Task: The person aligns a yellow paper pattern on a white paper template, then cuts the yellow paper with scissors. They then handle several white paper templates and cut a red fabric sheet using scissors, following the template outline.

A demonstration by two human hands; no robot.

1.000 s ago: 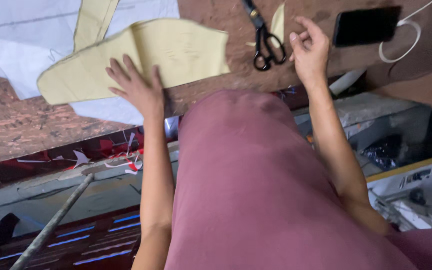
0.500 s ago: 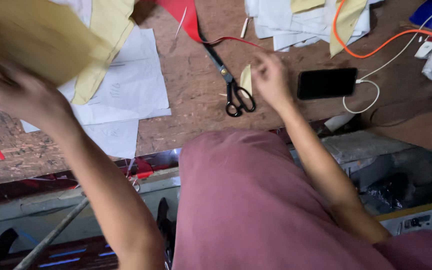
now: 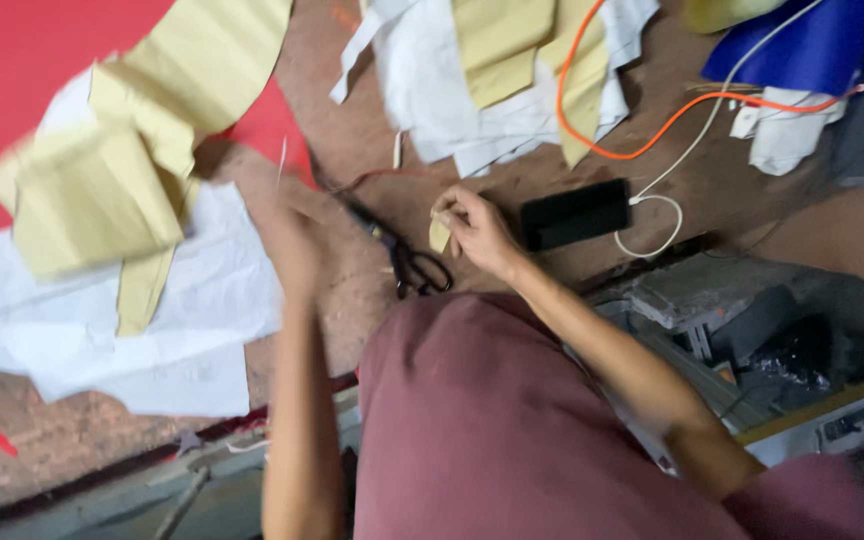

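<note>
My right hand (image 3: 474, 232) pinches a small pale-yellow scrap (image 3: 439, 236) on the brown table (image 3: 352, 130), just right of black-handled scissors (image 3: 408, 262). My left hand (image 3: 292, 245) is blurred in motion over the table and white paper (image 3: 202, 300), with nothing visible in it. A larger pale-yellow cut piece (image 3: 92, 200) lies blurred to the hand's left, apart from it, on red fabric (image 3: 22, 70) and the white paper.
A black phone (image 3: 575, 212) with a white cable (image 3: 662, 215) lies right of my right hand. An orange cable (image 3: 642, 140), more yellow and white pieces (image 3: 512, 70) and blue material (image 3: 802, 45) sit at the back. Machine parts (image 3: 712, 300) are below the table edge.
My left hand carried the large yellow piece up and left, then let it go; it now lies to the left. My right hand picked up the small scrap beside the scissors.
</note>
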